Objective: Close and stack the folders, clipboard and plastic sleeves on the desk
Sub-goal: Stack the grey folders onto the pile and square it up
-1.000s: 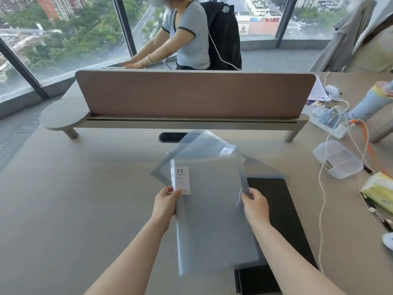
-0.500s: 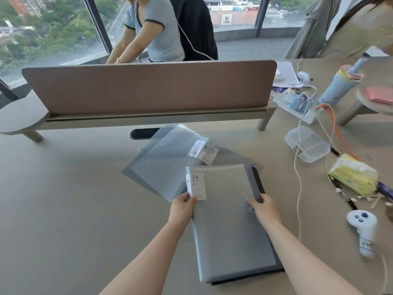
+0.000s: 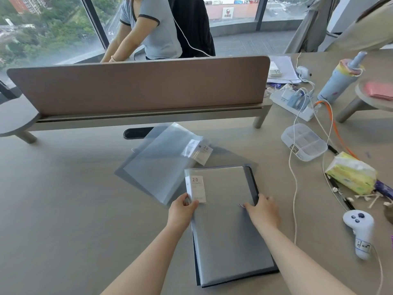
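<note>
Fingers of the left hand [image 3: 181, 209] are pinching the near-left corner of the grey folder [image 3: 225, 220], thumb lying on top just below its white label [image 3: 196, 189], so they are closed narrowly on the cover's edge. Fingers of the right hand [image 3: 262, 210] are lying nearly flat and slightly spread along the folder's right edge, their tips pressing where the cover meets the dark clipboard [image 3: 253, 182] beneath it; whether they are curling under that edge I cannot tell. This grey folder is lying closed on the clipboard, its long axis running away from the person and leaning a little to the left at the far end, with a thin dark margin of the clipboard showing along its right and near sides. Both hands are at the folder's far half and equally near it, forearms reaching in from the near edge of the desk [image 3: 63, 209] and converging slightly. Beyond the folder's far-left corner, the plastic sleeves [image 3: 161, 162] are lying loose and fanned, turned diagonally to the folder, overlapping one another and just touching or slipping under that corner. My judgement is that the coming move turns on this: the sleeves are lying up and left of the fingers, nearer the left hand, and are needing to be turned to match the folder's axis.
</note>
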The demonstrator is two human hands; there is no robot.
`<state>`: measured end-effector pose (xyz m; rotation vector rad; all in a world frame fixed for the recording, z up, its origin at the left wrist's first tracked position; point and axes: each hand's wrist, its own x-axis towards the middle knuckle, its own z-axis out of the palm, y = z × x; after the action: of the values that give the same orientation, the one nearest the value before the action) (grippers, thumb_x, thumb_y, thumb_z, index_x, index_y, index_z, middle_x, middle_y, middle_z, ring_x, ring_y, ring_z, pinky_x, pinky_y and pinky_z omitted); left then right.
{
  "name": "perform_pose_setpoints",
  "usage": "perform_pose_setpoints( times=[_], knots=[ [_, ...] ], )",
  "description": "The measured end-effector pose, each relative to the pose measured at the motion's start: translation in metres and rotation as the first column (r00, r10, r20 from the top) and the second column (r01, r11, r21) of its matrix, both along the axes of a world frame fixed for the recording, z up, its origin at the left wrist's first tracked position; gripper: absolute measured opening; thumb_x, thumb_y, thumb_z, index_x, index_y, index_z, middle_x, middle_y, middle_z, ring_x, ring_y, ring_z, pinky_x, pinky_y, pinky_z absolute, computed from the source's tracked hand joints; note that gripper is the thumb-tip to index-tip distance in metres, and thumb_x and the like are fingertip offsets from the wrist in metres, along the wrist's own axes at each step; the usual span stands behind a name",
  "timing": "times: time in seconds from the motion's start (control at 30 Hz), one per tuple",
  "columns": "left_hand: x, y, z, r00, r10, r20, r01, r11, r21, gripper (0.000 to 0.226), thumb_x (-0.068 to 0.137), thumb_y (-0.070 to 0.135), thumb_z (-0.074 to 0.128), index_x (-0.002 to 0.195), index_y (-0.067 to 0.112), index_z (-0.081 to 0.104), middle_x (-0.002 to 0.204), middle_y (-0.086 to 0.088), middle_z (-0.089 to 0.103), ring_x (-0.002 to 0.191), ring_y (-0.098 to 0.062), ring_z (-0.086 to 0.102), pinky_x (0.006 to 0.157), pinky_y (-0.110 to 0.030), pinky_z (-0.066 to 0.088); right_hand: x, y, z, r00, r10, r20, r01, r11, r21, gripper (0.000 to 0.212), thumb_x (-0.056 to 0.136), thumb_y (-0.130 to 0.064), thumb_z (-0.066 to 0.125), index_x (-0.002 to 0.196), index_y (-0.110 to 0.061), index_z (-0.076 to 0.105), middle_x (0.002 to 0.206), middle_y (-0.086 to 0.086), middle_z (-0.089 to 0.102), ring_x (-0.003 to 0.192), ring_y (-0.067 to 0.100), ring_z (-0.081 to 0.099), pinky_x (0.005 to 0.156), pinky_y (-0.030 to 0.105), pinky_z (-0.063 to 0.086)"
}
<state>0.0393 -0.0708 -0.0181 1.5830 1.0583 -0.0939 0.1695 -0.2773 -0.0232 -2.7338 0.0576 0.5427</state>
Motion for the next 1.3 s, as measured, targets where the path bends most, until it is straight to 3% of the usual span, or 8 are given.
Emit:
perform_pose_setpoints(
  times=[0.17, 0.3, 0.4, 0.5, 0.77, 0.87, 1.03, 1.3],
  knots=[
    [0.004, -0.001, 0.010, 1.000, 0.006, 0.020, -0.005, 1.000, -0.005, 0.026, 0.080, 0.027, 0.066, 0.106, 0.023, 0.069, 0.092, -0.006, 0.075, 0.086, -0.026, 0.072, 0.087, -0.048, 0.059, 0.001, 0.010, 0.008, 0.999, 0.016, 0.047, -0.020, 0.996, 0.087, 0.051, 0.086, -0.035, 0.065, 0.133, -0.017, 0.052, 0.123, 0.010, 0.050, 0.118, 0.032, 0.048, 0.088, 0.040, 0.045],
    [0.007, 0.003, 0.016, 0.997, 0.082, 0.007, -0.082, 0.997, 0.007, 0.048, 0.090, 0.028, 0.066, 0.136, 0.018, 0.056, 0.090, 0.003, 0.066, 0.089, -0.018, 0.066, 0.080, -0.032, 0.051, 0.001, 0.034, 0.018, 0.987, 0.092, 0.131, -0.126, 0.952, 0.279, 0.040, 0.091, -0.022, 0.059, 0.130, -0.015, 0.056, 0.125, 0.008, 0.052, 0.117, 0.029, 0.051, 0.088, 0.037, 0.046],
    [0.007, 0.012, 0.020, 0.990, 0.140, -0.004, -0.139, 0.987, 0.075, 0.051, 0.094, 0.032, 0.061, 0.141, 0.015, 0.051, 0.090, 0.008, 0.059, 0.095, -0.017, 0.058, 0.083, -0.028, 0.039, 0.003, 0.060, 0.028, 0.965, 0.170, 0.199, -0.232, 0.907, 0.353, 0.034, 0.091, -0.016, 0.057, 0.125, -0.014, 0.060, 0.123, 0.006, 0.054, 0.119, 0.025, 0.051, 0.088, 0.036, 0.047],
    [0.006, 0.028, 0.021, 0.989, 0.150, -0.019, -0.145, 0.978, 0.147, 0.047, 0.096, 0.031, 0.057, 0.140, 0.015, 0.053, 0.117, -0.002, 0.061, 0.107, -0.020, 0.058, 0.086, -0.028, 0.040, 0.011, 0.090, 0.040, 0.931, 0.270, 0.246, -0.348, 0.859, 0.375, 0.033, 0.092, -0.015, 0.054, 0.125, -0.016, 0.060, 0.126, 0.002, 0.055, 0.120, 0.021, 0.050, 0.089, 0.035, 0.047],
    [0.000, 0.069, 0.005, 0.978, -0.087, -0.190, 0.156, 0.909, 0.387, 0.053, 0.097, 0.032, 0.057, 0.148, 0.022, 0.045, 0.154, 0.000, 0.039, 0.142, -0.023, 0.031, 0.113, -0.036, 0.035, 0.046, 0.170, 0.048, 0.887, 0.416, 0.202, -0.462, 0.817, 0.345, 0.041, 0.092, -0.015, 0.051, 0.133, -0.013, 0.053, 0.139, 0.007, 0.051, 0.127, 0.027, 0.047, 0.101, 0.039, 0.043],
    [0.004, 0.080, 0.000, 0.939, -0.194, -0.286, 0.304, 0.856, 0.417, 0.061, 0.096, 0.041, 0.056, 0.153, 0.026, 0.037, 0.163, 0.000, 0.027, 0.149, -0.024, 0.021, 0.117, -0.038, 0.031, 0.064, 0.193, 0.045, 0.892, 0.425, 0.156, -0.453, 0.846, 0.282, 0.040, 0.092, -0.018, 0.048, 0.132, -0.012, 0.052, 0.139, 0.007, 0.049, 0.121, 0.030, 0.053, 0.093, 0.038, 0.045],
    [0.018, 0.100, -0.010, 0.862, -0.333, -0.382, 0.488, 0.750, 0.447, 0.069, 0.097, 0.045, 0.052, 0.157, 0.032, 0.022, 0.168, 0.002, 0.009, 0.155, -0.023, 0.004, 0.124, -0.037, 0.013, 0.096, 0.217, 0.029, 0.910, 0.414, 0.019, -0.407, 0.883, 0.232, 0.032, 0.090, -0.018, 0.048, 0.121, -0.011, 0.052, 0.132, 0.007, 0.048, 0.105, 0.031, 0.059, 0.079, 0.031, 0.038],
    [0.035, 0.120, -0.026, 0.818, -0.421, -0.393, 0.571, 0.677, 0.464, 0.077, 0.092, 0.054, 0.056, 0.157, 0.035, 0.020, 0.169, 0.005, 0.000, 0.155, -0.020, -0.006, 0.125, -0.039, -0.001, 0.128, 0.237, 0.011, 0.910, 0.407, -0.081, -0.393, 0.908, 0.148, 0.054, 0.094, -0.021, 0.049, 0.144, -0.009, 0.034, 0.152, 0.011, 0.034, 0.128, 0.033, 0.048, 0.096, 0.035, 0.039]
  ],
)
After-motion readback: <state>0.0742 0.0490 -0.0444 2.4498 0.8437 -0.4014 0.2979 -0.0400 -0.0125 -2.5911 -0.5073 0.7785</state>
